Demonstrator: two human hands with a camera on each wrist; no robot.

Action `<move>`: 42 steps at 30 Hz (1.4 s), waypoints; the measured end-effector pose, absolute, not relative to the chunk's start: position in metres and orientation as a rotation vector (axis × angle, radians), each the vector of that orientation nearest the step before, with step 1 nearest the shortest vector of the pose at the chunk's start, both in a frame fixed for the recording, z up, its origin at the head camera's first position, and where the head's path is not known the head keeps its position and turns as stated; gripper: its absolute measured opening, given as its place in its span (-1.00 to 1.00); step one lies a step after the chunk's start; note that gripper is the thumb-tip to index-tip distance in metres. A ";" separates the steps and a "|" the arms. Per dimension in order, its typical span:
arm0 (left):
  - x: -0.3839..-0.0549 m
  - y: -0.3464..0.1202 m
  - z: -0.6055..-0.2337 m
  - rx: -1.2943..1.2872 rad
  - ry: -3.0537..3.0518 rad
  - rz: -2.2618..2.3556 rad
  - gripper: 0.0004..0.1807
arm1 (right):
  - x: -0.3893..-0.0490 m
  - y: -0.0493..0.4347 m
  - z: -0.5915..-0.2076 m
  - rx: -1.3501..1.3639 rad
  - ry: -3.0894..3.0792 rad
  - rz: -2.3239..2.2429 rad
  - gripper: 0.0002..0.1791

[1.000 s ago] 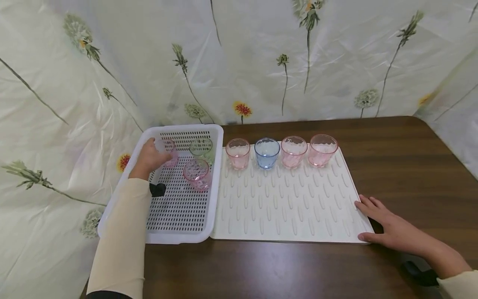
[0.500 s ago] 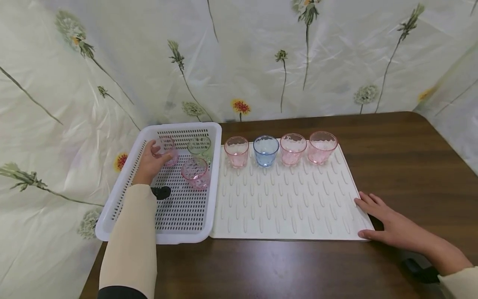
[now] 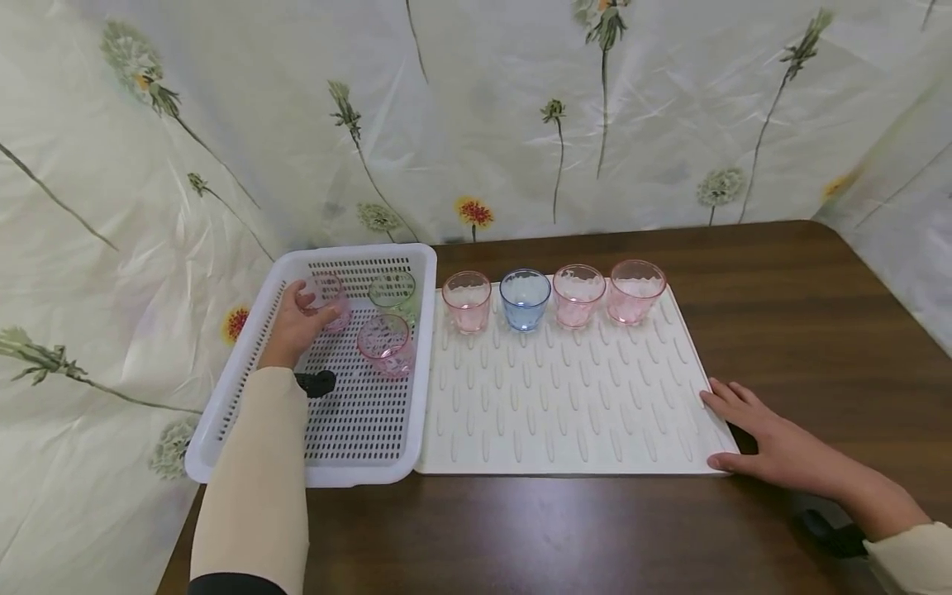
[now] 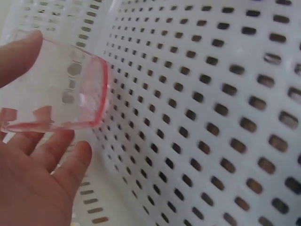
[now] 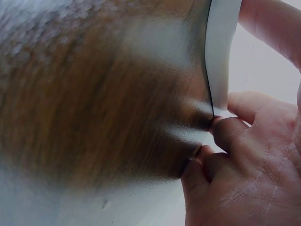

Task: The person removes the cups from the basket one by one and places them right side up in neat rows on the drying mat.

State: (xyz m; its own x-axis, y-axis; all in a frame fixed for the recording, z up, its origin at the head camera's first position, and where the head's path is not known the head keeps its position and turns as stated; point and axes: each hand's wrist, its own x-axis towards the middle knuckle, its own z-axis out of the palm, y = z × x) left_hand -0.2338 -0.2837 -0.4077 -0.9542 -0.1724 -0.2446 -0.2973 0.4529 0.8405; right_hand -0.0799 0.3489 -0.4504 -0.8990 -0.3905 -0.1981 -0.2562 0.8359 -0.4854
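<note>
In the head view my left hand [image 3: 288, 329] reaches into the white perforated basket [image 3: 418, 388]. It holds a clear pink glass [image 3: 336, 312] near the basket's back left corner. The left wrist view has that pink glass [image 4: 61, 89] between thumb and fingers, its red-edged end close to the perforated floor. Near it in the basket are a green glass [image 3: 394, 291] and another pink glass [image 3: 387, 347]. My right hand [image 3: 781, 446] rests at the right edge of the white ridged mat [image 3: 565, 405], thumb at the front corner. The right wrist view shows its fingers along the mat's edge [image 5: 221, 52].
Along the mat's back edge stand a pink glass [image 3: 467, 304], a blue glass [image 3: 525, 302] and two more pink glasses, all upright in a row. The dark wooden table [image 3: 788, 306] extends right of the mat. A flowered sheet [image 3: 506, 107] hangs behind.
My left forearm has shifted slightly right while the left hand's fingers settled around the pink glass. The glass stays in the basket corner. The right hand and the row of glasses stay put.
</note>
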 end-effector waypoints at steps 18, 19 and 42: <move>-0.235 -0.297 -0.395 -0.392 2.544 1.437 0.02 | -0.077 0.351 -0.459 -0.621 2.795 -0.670 0.05; -0.235 -0.298 -0.390 -0.373 2.555 1.412 0.02 | -0.077 0.350 -0.459 -0.627 2.799 -0.663 0.06; -0.213 -0.253 -0.291 -0.034 2.728 1.422 0.02 | -0.075 0.350 -0.455 -0.588 2.767 -0.711 0.04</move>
